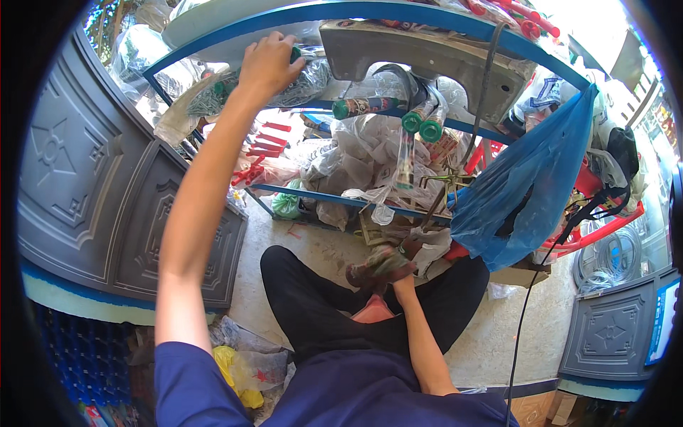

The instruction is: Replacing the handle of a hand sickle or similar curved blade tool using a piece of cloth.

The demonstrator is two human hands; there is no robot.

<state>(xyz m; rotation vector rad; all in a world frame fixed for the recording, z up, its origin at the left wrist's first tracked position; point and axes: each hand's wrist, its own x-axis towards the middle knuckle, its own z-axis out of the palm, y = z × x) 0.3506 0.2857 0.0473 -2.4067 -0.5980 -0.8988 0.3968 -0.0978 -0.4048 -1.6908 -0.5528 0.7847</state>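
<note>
I log: left arm [201,206], extended forward; left hand [269,65], loosely curled; right forearm [424,338], angled inward (grip unreadable from here).

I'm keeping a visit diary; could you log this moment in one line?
left hand: raised, at plastic-wrapped bundle on blue-framed shelf | right hand: low, at mottled cloth-like item, grip unclear

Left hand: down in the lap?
No, the left hand is raised to the blue-framed shelf, at the clear plastic packaging.
</note>
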